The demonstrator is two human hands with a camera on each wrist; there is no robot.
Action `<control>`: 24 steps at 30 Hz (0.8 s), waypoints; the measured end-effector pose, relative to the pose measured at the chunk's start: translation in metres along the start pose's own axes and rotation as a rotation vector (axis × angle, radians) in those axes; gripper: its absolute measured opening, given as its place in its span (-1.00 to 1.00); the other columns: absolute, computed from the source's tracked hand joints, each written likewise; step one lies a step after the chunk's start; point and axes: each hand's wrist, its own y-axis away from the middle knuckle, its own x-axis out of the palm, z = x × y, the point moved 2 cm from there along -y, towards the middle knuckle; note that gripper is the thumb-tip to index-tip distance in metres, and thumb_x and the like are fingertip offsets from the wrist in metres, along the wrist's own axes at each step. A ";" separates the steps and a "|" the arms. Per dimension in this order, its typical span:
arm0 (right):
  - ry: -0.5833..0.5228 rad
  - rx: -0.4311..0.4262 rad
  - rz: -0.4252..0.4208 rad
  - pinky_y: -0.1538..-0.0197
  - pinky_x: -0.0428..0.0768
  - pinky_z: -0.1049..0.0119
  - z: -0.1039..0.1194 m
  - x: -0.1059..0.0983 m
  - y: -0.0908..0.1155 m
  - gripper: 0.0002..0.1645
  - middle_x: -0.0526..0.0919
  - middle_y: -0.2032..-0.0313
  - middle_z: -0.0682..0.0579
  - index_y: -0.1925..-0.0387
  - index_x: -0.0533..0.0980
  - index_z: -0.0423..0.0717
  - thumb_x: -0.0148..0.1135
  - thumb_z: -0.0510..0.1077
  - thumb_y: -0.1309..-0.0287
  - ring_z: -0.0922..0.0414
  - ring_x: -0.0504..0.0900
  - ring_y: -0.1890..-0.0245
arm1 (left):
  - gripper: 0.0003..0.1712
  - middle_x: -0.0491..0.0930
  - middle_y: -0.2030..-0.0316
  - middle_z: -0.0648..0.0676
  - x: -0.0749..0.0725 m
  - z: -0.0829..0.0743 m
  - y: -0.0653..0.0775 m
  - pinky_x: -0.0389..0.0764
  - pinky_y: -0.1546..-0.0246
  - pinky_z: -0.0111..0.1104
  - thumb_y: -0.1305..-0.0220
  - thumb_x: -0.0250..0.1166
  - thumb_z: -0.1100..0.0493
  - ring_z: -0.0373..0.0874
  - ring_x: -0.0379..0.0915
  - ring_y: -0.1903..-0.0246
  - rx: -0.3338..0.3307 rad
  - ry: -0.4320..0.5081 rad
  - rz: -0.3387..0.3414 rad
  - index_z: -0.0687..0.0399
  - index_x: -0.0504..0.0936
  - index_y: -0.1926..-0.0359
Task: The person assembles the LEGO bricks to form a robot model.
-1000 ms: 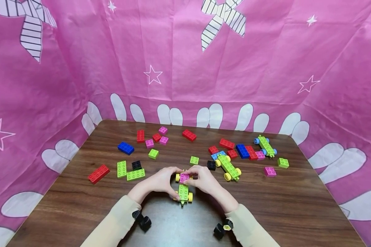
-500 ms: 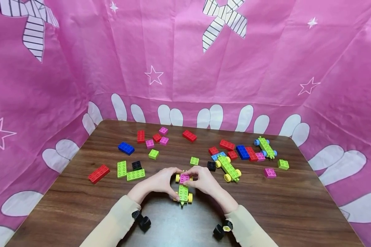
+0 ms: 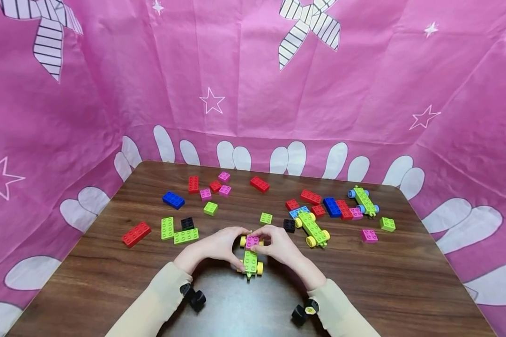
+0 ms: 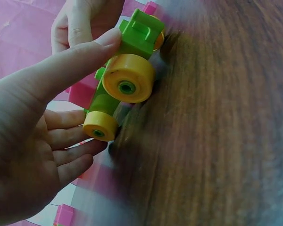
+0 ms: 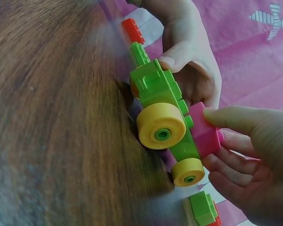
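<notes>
A lime-green toy car base (image 3: 250,262) with yellow wheels stands on the table before me, its length pointing away. My left hand (image 3: 224,245) grips it lengthwise, thumb at the near end and fingers by the far wheel. On the far half of its studs sits a pink building brick (image 3: 252,241). My right hand (image 3: 280,245) pinches this brick between thumb and fingers. In the right wrist view the pink brick (image 5: 205,129) lies against the studded top of the car base (image 5: 155,84). The left wrist view shows my left thumb (image 4: 106,40) pressed on the base's near end.
Beyond the hands lie loose bricks, among them a red one (image 3: 136,234), a blue one (image 3: 173,200) and a black one (image 3: 289,225). A second yellow-wheeled car base (image 3: 313,228) stands to the right, and a blue-wheeled one (image 3: 364,201) farther back. Pink cloth (image 3: 253,93) hangs behind the table.
</notes>
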 end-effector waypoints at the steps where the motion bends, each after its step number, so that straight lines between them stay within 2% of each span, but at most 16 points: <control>1: 0.004 -0.001 -0.001 0.06 0.63 0.29 0.000 0.000 0.000 -0.70 0.72 0.23 0.07 0.15 0.66 -0.12 0.42 -0.15 -0.04 0.15 0.64 0.18 | 0.08 0.44 -0.22 0.19 -0.001 -0.001 0.000 0.33 -0.28 -0.07 0.20 0.59 -0.15 0.06 0.32 -0.25 0.000 -0.001 0.005 0.29 0.35 -0.28; 7: 0.025 -0.025 -0.005 0.05 0.63 0.28 0.000 -0.001 0.001 -0.68 0.70 0.24 0.09 0.13 0.64 -0.12 0.42 -0.10 -0.06 0.16 0.64 0.18 | 0.09 0.40 -0.27 0.20 -0.005 -0.002 0.003 0.28 -0.31 -0.04 0.15 0.56 -0.15 0.07 0.27 -0.30 -0.003 -0.012 0.039 0.28 0.32 -0.32; 14: -0.007 -0.017 0.004 0.03 0.65 0.18 0.001 -0.003 0.003 -0.56 0.68 0.17 0.02 0.07 0.60 -0.18 0.43 -0.03 -0.06 0.10 0.64 0.13 | 0.04 0.39 -0.29 0.19 -0.013 0.001 0.008 0.30 -0.31 -0.06 0.07 0.53 -0.14 0.06 0.27 -0.30 0.008 -0.003 0.046 0.26 0.30 -0.34; 18: 0.005 -0.003 0.004 -0.01 0.63 0.15 0.000 -0.005 0.005 -0.57 0.68 0.14 0.02 0.06 0.60 -0.15 0.43 -0.05 -0.05 0.08 0.65 0.10 | -0.10 0.44 -0.25 0.18 -0.022 0.005 0.014 0.33 -0.29 -0.05 -0.04 0.48 -0.06 0.04 0.33 -0.27 0.018 0.015 0.024 0.25 0.34 -0.31; 24: 0.011 0.008 0.003 0.00 0.63 0.15 -0.001 -0.008 0.008 -0.62 0.68 0.15 0.00 0.10 0.61 -0.16 0.44 -0.11 -0.03 0.07 0.65 0.11 | -0.30 0.49 -0.20 0.15 -0.037 0.014 0.026 0.40 -0.22 -0.01 -0.16 0.40 0.02 0.06 0.38 -0.23 0.015 0.000 -0.060 0.18 0.42 -0.26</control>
